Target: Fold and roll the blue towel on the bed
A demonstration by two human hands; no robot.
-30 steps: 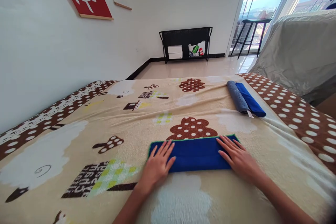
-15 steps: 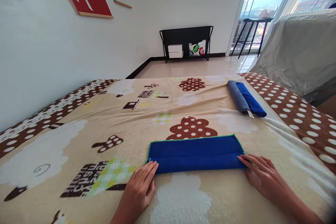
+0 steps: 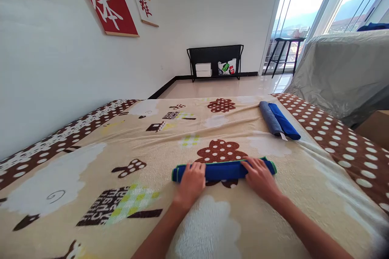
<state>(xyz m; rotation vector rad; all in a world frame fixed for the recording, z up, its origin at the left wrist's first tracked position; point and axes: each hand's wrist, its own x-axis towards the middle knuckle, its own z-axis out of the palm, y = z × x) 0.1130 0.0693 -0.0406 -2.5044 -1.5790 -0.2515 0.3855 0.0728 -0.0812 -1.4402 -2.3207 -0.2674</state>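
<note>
A blue towel with a green edge (image 3: 223, 170) lies rolled into a tight tube on the patterned blanket (image 3: 127, 137) in front of me. My left hand (image 3: 191, 184) rests on its left part with fingers curled over the roll. My right hand (image 3: 259, 178) presses on its right part, fingers bent over the top. Both ends of the roll stick out past my hands.
Two more rolled towels, one grey (image 3: 270, 119) and one blue (image 3: 284, 121), lie side by side at the far right of the blanket. A covered sofa (image 3: 343, 68) stands to the right, a black rack (image 3: 215, 61) by the far wall, and a stool (image 3: 284, 54) near the window.
The towel lay flat as a folded strip with my hands at its near corners. It is now rolled away from me into a tube, and both hands have moved onto the roll.
</note>
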